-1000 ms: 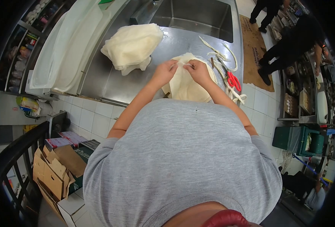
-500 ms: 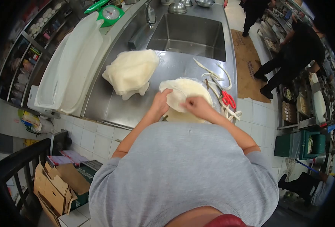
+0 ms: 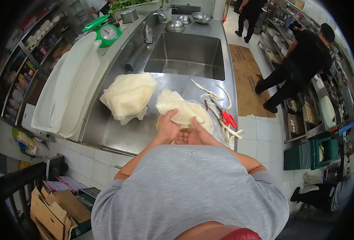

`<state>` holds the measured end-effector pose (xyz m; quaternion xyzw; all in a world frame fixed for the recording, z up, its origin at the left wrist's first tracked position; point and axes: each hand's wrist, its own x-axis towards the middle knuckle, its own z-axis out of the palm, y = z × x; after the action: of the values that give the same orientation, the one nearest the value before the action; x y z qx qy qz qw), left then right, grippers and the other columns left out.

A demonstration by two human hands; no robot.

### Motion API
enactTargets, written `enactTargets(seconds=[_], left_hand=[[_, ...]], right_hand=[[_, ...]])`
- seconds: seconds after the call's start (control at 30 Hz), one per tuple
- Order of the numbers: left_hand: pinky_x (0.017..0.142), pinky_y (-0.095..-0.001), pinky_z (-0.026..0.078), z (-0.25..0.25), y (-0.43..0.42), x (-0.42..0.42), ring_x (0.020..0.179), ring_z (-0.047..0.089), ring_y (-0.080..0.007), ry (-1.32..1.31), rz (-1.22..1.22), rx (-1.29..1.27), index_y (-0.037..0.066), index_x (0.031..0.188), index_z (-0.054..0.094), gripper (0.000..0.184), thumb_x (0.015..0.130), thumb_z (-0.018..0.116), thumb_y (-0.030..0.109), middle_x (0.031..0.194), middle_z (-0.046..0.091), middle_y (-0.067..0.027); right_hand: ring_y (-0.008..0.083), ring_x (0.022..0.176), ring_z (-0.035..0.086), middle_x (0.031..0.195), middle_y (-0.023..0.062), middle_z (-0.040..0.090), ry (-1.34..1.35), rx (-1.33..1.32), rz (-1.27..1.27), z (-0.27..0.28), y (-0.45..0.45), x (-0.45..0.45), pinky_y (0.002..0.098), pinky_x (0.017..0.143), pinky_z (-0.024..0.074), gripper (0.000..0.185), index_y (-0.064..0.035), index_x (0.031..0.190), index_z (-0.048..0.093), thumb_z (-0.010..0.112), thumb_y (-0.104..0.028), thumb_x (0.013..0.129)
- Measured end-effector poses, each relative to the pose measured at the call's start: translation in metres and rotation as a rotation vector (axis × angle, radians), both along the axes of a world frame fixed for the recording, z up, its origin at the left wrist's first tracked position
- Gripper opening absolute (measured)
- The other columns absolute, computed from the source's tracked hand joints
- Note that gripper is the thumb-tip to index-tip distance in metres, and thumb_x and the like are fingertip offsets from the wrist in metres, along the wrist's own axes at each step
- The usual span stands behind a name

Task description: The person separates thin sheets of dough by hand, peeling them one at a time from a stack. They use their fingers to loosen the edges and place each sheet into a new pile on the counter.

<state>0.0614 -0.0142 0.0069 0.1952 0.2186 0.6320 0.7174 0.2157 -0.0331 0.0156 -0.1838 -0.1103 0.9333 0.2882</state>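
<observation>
A thin, pale spring roll wrapper (image 3: 177, 107) is lifted and partly folded over between my two hands. My left hand (image 3: 167, 129) pinches its near edge, thumb on top. My right hand (image 3: 199, 134) grips the right end with the thumb, palm turned up and fingers partly curled underneath. Below the lifted sheet lies a round stack of similar wrappers (image 3: 207, 123), mostly covered by it and my hands. Left of my hands sits a larger draped heap of wrappers (image 3: 129, 96). Red-handled scissors (image 3: 229, 119) and cut pale strips (image 3: 229, 137) lie to the right.
A steel sink (image 3: 185, 56) with a faucet (image 3: 148, 34) is beyond the worktop. Long white tubs (image 3: 65, 88) and a green scale (image 3: 108, 34) stand left. A co-worker in black (image 3: 305, 56) stands by shelves at right, on flattened cardboard (image 3: 247, 76).
The wrapper between my hands has risen and folded over. My right hand has gone from a closed pinch to a palm-up hold. The view has tilted up, showing more behind the sink.
</observation>
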Motion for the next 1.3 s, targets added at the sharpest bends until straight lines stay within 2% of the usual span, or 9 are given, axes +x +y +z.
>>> enactTargets(seconds=[0.03, 0.13, 0.17, 0.23, 0.33, 0.4, 0.47, 0.73, 1.3], left_hand=[[0.092, -0.0379, 0.045, -0.001, -0.001, -0.003, 0.111, 0.053, -0.0254, 0.011, -0.053, -0.002, -0.005, 0.123, 0.043, 0.041, 0.087, 0.056, 0.011, 0.116, 0.056, -0.0135], [0.086, -0.0351, 0.048, 0.016, -0.014, -0.008, 0.102, 0.057, -0.0221, 0.644, -0.193, -0.055, -0.005, 0.116, 0.050, 0.038, 0.086, 0.060, 0.016, 0.114, 0.057, -0.0131], [0.085, -0.0328, 0.048, 0.032, -0.018, -0.024, 0.100, 0.058, -0.0204, 0.949, -0.476, 0.046, -0.004, 0.118, 0.051, 0.042, 0.085, 0.064, 0.020, 0.116, 0.057, -0.0123], [0.086, -0.0312, 0.047, 0.111, -0.024, -0.059, 0.102, 0.058, -0.0185, 1.345, -0.882, 0.511, -0.001, 0.119, 0.054, 0.043, 0.084, 0.065, 0.022, 0.114, 0.059, -0.0111], [0.088, -0.0313, 0.044, 0.228, -0.051, -0.096, 0.102, 0.057, -0.0201, 1.103, -0.018, 1.097, 0.000, 0.111, 0.059, 0.037, 0.083, 0.067, 0.023, 0.107, 0.063, -0.0131], [0.088, -0.0316, 0.044, 0.276, -0.058, -0.101, 0.102, 0.057, -0.0203, 1.230, 0.403, 1.386, 0.000, 0.111, 0.059, 0.037, 0.083, 0.066, 0.023, 0.106, 0.063, -0.0131], [0.088, -0.0318, 0.044, 0.299, -0.055, -0.089, 0.101, 0.057, -0.0205, 1.375, 0.516, 1.578, 0.000, 0.110, 0.059, 0.036, 0.083, 0.065, 0.023, 0.106, 0.063, -0.0132], [0.088, -0.0328, 0.044, 0.253, 0.006, -0.048, 0.101, 0.057, -0.0212, 1.744, 0.161, 1.628, 0.000, 0.109, 0.060, 0.035, 0.084, 0.063, 0.025, 0.106, 0.062, -0.0133], [0.087, -0.0350, 0.043, 0.231, 0.016, -0.053, 0.099, 0.056, -0.0228, 1.761, 0.158, 1.516, 0.000, 0.106, 0.060, 0.034, 0.086, 0.057, 0.027, 0.104, 0.062, -0.0136]], right_hand=[[0.0257, 0.110, 0.053, 0.121, 0.0159, 0.051, 0.145, 0.040, -0.050, 0.003, 0.002, 0.000, 0.0411, 0.097, 0.0427, 0.062, -0.0039, 0.134, 0.033, 0.054, -0.043, 0.090], [0.0253, 0.121, 0.045, 0.131, 0.0162, 0.045, -0.111, 0.244, -0.278, -0.007, 0.026, 0.011, 0.0414, 0.103, 0.0380, 0.053, -0.0002, 0.134, 0.033, 0.048, -0.032, 0.095], [0.0236, 0.120, 0.047, 0.128, 0.0137, 0.048, -0.199, 0.172, -0.304, -0.011, 0.032, 0.019, 0.0382, 0.104, 0.0381, 0.040, 0.0014, 0.129, 0.039, 0.046, -0.019, 0.095], [0.0238, 0.118, 0.048, 0.128, 0.0131, 0.048, -0.313, 0.188, -0.357, -0.012, 0.038, 0.031, 0.0374, 0.103, 0.0389, 0.039, 0.0014, 0.129, 0.040, 0.047, -0.017, 0.095], [0.0237, 0.112, 0.053, 0.123, 0.0118, 0.052, -0.515, 0.268, -0.347, -0.028, 0.046, 0.046, 0.0359, 0.098, 0.0437, 0.038, 0.0013, 0.127, 0.043, 0.052, -0.010, 0.092], [0.0238, 0.110, 0.055, 0.120, 0.0112, 0.055, -0.658, 0.259, -0.307, -0.034, 0.042, 0.049, 0.0363, 0.096, 0.0456, 0.039, 0.0013, 0.126, 0.044, 0.055, -0.008, 0.090], [0.0236, 0.108, 0.056, 0.119, 0.0107, 0.056, -0.698, 0.202, -0.282, -0.051, 0.046, 0.051, 0.0367, 0.093, 0.0472, 0.040, 0.0012, 0.125, 0.045, 0.058, -0.007, 0.088], [0.0240, 0.109, 0.055, 0.119, 0.0128, 0.055, -0.744, 0.152, -0.305, -0.076, 0.040, 0.061, 0.0362, 0.093, 0.0470, 0.040, 0.0039, 0.125, 0.043, 0.056, -0.006, 0.088], [0.0252, 0.107, 0.056, 0.118, 0.0126, 0.055, -0.760, 0.133, -0.233, -0.093, 0.050, 0.063, 0.0379, 0.090, 0.0492, 0.041, 0.0012, 0.126, 0.045, 0.057, -0.005, 0.087]])
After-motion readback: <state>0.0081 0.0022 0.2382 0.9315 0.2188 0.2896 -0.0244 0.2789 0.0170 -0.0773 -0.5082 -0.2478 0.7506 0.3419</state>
